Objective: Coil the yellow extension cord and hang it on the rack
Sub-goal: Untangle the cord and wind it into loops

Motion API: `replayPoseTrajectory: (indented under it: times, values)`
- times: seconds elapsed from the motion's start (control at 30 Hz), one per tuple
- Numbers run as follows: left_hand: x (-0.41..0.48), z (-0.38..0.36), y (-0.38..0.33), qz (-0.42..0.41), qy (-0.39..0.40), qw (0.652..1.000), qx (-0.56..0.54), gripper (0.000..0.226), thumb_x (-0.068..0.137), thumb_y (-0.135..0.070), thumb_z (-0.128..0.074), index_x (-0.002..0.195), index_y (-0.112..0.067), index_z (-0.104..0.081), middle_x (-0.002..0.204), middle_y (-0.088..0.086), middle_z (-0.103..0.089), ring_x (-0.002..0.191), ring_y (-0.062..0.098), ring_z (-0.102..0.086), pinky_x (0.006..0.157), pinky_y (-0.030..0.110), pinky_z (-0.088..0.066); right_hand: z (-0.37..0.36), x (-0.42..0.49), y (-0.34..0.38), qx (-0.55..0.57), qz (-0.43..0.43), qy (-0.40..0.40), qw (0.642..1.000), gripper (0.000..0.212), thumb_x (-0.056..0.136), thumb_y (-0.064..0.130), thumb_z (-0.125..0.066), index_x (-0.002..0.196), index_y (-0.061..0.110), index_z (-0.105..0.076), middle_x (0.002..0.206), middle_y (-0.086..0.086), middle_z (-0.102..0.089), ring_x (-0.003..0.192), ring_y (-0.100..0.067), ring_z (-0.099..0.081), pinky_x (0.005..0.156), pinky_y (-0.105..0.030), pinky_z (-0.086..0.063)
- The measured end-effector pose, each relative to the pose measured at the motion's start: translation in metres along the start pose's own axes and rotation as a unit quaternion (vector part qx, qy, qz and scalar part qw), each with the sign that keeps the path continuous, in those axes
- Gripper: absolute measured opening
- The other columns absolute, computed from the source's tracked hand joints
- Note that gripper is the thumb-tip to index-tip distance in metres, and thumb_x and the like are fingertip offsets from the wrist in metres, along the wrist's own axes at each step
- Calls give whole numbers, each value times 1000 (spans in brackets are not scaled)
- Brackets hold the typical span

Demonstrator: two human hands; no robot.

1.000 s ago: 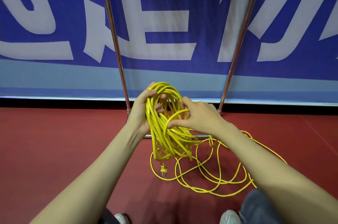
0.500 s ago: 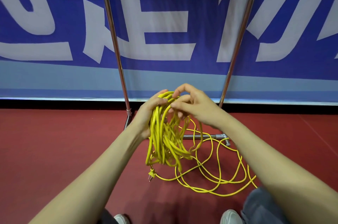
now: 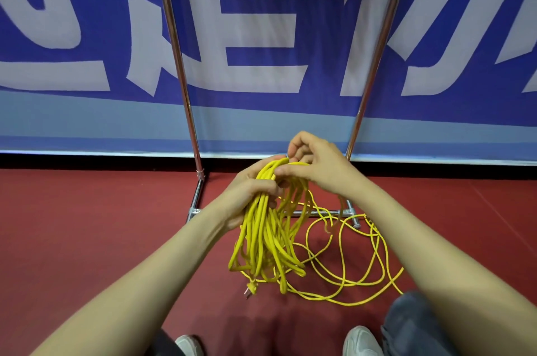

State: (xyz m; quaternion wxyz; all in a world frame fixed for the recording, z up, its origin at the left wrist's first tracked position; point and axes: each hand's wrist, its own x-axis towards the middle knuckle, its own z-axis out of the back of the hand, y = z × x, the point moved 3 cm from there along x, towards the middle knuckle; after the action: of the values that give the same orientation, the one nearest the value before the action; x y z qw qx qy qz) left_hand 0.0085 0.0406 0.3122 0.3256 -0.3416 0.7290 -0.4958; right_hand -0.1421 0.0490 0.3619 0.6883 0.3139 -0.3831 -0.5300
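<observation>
A bundle of yellow extension cord (image 3: 267, 242) hangs in several long loops from my left hand (image 3: 247, 192), which grips the top of the bundle. My right hand (image 3: 316, 165) sits just above and to the right and pinches a strand at the top of the loops. The cord's plug (image 3: 250, 289) dangles at the bottom left of the bundle. Several loose turns of the cord lie on the red floor to the right. The metal rack (image 3: 174, 44) stands right behind, its two chrome uprights rising out of frame; the top bar is hidden.
The rack's base bars (image 3: 195, 201) rest on the red floor (image 3: 87, 239) in front of a blue and white banner wall (image 3: 261, 35). My shoes (image 3: 360, 341) and a knee in grey trousers show at the bottom edge.
My right hand brought another loop up to the top of the bundle and now pinches it there. The bundle hangs longer and lower, and fewer loose turns lie on the floor.
</observation>
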Motion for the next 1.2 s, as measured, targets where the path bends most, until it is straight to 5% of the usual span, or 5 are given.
replayPoseTrajectory:
  times: [0.27, 0.47, 0.7, 0.97, 1.2]
  values:
    - [-1, 26, -26, -69, -25, 992, -103, 74, 61, 10, -47, 130, -15, -49, 81, 12, -58, 55, 16, -44, 46, 21, -36, 11, -18, -43, -174, -65, 122, 975, 12, 91, 24, -61, 85, 16, -56, 76, 3, -65, 74, -15, -60, 72, -23, -46]
    - [-11, 25, -27, -61, -25, 997, -28, 64, 58, 5, -50, 117, -16, -62, 80, 11, -57, 49, 13, -44, 45, 20, -33, 45, -9, -17, 49, -11, -88, 995, 17, 91, 12, -60, 78, 21, -60, 54, 8, -57, 50, -4, -48, 49, -14, -37]
    - [-16, 18, -21, -29, -29, 999, -6, 46, 65, -11, -63, 109, -22, -70, 79, 15, -61, 49, 18, -35, 48, 24, -28, 44, 6, -23, 5, 11, -157, 987, 12, 90, 23, -63, 78, 26, -65, 60, 6, -57, 49, 0, -47, 56, -18, -36]
    - [-18, 22, -33, -73, 104, 986, -106, 88, 55, -19, -73, 139, -27, -47, 82, 15, -59, 45, 11, -37, 49, 24, -29, 34, -5, -86, -186, -17, -10, 982, 7, 91, 16, -59, 86, 18, -61, 83, -1, -65, 78, -15, -57, 68, -21, -39]
    - [-26, 35, -54, -123, 176, 955, -204, 51, 65, -23, -72, 113, -10, -59, 84, 11, -58, 46, 7, -37, 50, 23, -24, 21, -18, -141, -241, -152, 114, 952, 7, 93, 18, -56, 88, 16, -52, 86, -1, -61, 83, -19, -55, 65, -21, -37]
